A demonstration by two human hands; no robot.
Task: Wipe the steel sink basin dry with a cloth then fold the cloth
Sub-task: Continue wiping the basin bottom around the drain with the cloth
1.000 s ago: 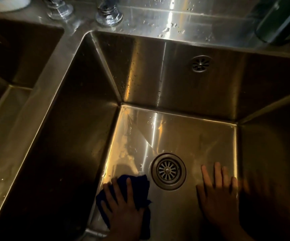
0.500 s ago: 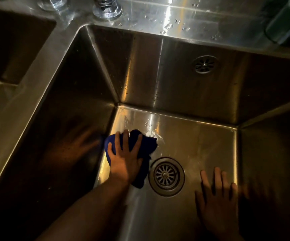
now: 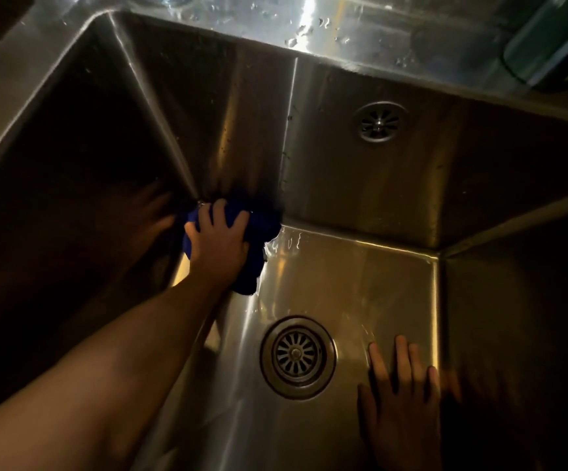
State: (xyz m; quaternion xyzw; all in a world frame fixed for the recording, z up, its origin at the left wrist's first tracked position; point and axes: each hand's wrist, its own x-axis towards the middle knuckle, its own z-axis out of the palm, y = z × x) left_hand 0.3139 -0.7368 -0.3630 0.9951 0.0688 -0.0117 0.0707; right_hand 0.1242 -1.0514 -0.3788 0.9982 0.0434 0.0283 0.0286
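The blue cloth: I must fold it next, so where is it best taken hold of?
Probably the loose lower edge of the blue cloth, which hangs free below the left hand. The rest is bunched under that palm in the basin's far-left corner. Pinch it with fingers of the right hand, coming from the drain side.

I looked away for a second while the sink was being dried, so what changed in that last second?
The left hand pushed the blue cloth from the near left of the basin floor, past the drain, up into the far left corner against the back wall. The cloth stayed under that hand throughout. The right hand stayed flat on the floor right of the drain. Droplets remain on the far ledge.
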